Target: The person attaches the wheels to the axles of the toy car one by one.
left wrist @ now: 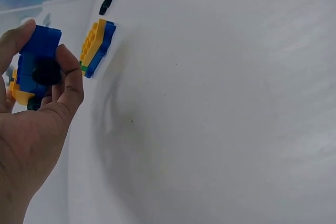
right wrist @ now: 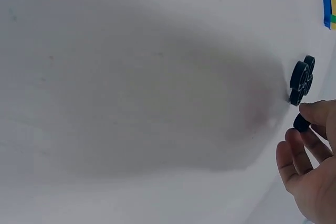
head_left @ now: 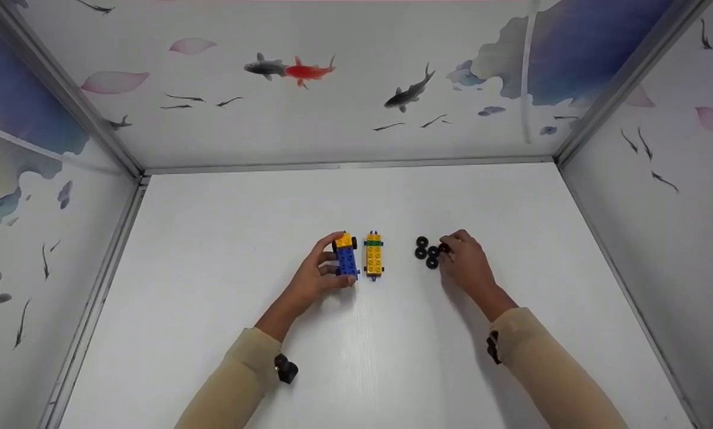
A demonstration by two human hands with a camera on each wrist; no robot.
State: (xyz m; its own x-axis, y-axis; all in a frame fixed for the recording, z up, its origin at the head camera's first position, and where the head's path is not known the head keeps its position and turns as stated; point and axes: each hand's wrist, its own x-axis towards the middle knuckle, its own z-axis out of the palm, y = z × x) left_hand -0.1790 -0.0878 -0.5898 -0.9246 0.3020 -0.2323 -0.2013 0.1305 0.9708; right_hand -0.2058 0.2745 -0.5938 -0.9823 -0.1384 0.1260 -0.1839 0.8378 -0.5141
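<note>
My left hand (head_left: 314,279) grips a blue toy brick car (head_left: 346,261) between thumb and fingers. A yellow block (head_left: 344,241) tops its far end, with black wheels at the sides there. To the right of that hand, a second toy car base (head_left: 373,257) lies on the table, yellow studs on top, a green strip near its far end and blue underneath. My right hand (head_left: 470,267) pinches a small black wheel (right wrist: 301,123) between thumb and fingertips. Right beside those fingertips, several loose black wheels (head_left: 432,263) lie in a cluster.
A white table (head_left: 243,226) spreads under everything. Printed panels with fish and petals (head_left: 356,119) wall it at the back and both sides, with grey metal edging (head_left: 243,169) along the joins. Each sleeved wrist wears a small black device (head_left: 286,369).
</note>
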